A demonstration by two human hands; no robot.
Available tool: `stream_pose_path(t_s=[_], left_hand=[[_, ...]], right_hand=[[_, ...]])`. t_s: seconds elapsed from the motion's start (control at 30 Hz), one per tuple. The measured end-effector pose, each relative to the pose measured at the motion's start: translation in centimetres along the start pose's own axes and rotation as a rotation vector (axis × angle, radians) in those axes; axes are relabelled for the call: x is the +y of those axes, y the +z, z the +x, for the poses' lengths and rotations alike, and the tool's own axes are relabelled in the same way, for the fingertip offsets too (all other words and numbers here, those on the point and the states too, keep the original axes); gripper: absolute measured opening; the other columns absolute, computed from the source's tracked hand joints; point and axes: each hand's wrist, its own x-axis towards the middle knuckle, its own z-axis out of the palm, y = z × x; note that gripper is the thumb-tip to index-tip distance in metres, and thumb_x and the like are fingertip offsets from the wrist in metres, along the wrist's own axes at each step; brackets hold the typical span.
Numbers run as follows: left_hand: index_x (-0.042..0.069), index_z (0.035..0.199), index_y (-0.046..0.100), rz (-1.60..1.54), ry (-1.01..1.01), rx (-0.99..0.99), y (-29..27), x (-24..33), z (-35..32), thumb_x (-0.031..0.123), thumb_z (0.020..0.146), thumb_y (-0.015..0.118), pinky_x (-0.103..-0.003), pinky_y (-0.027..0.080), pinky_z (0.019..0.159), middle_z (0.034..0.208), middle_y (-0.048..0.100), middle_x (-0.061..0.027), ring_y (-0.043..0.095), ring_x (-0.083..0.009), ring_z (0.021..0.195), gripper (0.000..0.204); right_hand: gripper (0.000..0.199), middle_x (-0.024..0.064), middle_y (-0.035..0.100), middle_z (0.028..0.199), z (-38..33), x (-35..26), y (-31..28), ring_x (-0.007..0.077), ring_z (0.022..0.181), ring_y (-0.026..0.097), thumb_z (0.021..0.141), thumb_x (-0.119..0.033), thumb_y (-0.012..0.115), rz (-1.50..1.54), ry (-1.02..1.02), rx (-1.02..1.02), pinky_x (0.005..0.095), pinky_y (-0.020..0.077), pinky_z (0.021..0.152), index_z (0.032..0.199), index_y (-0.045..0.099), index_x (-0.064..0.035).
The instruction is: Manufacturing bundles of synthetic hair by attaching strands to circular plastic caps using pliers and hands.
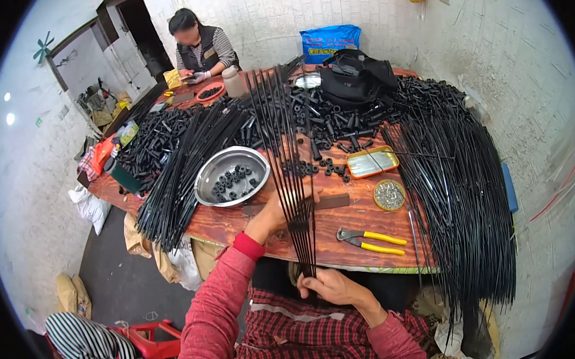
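Note:
A fanned bundle of thin black rods [299, 229] stands nearly upright in front of me, spread at the top and drawn together at the bottom. My left hand [280, 210] is closed around its middle, over the table's front edge. Lower down, above my lap, my right hand [334, 286] grips the gathered bottom end. Just left of the rods is a steel bowl [203, 192] holding small black ring-like parts [230, 181]. Pliers with yellow handles [375, 240] lie to the right, and a dark flat bar [333, 202] rests behind my left hand.
Long black rods [454, 203] overhang the table's right edge; another pile [186, 175] lies left. Black tubular parts [356, 120] heap behind, beside a black bag [354, 82]. A tin [372, 162] and a dish of small metal bits [389, 195] stand right. Across sits another person [204, 50].

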Motion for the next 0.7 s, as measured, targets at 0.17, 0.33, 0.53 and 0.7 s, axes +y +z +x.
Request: stream_pose_path(t_s=[0.17,0.33,0.53,0.7], left_hand=[[0.004,0.094,0.061,0.632,0.422,0.123,0.2,1.5,-1.5,0.001,0.087,0.055,-0.040,0.046,0.101,0.126,0.064,-0.0127,0.058,-0.0334,0.120,0.010],[0.007,0.103,0.061,0.765,0.314,0.114,2.3,-0.4,-3.5,-0.009,0.074,0.060,-0.042,0.045,0.105,0.133,0.059,-0.0097,0.051,-0.0311,0.129,0.034],[0.005,0.126,0.057,0.829,0.409,-0.048,2.1,2.3,-1.9,-0.012,0.070,0.052,-0.046,0.036,0.112,0.143,0.047,-0.0187,0.042,-0.0378,0.135,0.059],[0.003,0.132,0.053,0.912,0.303,-0.156,2.2,4.8,-4.4,0.004,0.078,0.059,-0.050,0.033,0.112,0.147,0.041,-0.0205,0.037,-0.0448,0.136,0.054]], right_hand=[[0.024,0.0084,0.070,0.094,-1.1,6.0,1.1,0.0235,0.091,0.067,0.100,-0.021,0.047,-0.180,0.081,-0.036,0.0342,0.0493,0.082,0.105,0.063,-0.0042],[0.027,0.0137,0.070,0.101,-1.9,12.1,3.2,0.0333,0.097,0.066,0.099,-0.025,0.047,-0.309,0.135,0.120,0.0395,0.0502,0.082,0.106,0.063,-0.0049],[0.020,0.0158,0.067,0.096,-1.6,16.4,3.4,0.0341,0.093,0.064,0.094,-0.012,0.049,-0.442,0.036,0.277,0.0427,0.0506,0.081,0.096,0.068,-0.0054],[0.023,0.0174,0.066,0.110,-1.3,15.7,1.5,0.0353,0.099,0.063,0.095,-0.017,0.050,-0.487,0.084,0.251,0.0443,0.0502,0.085,0.102,0.068,-0.0045]])
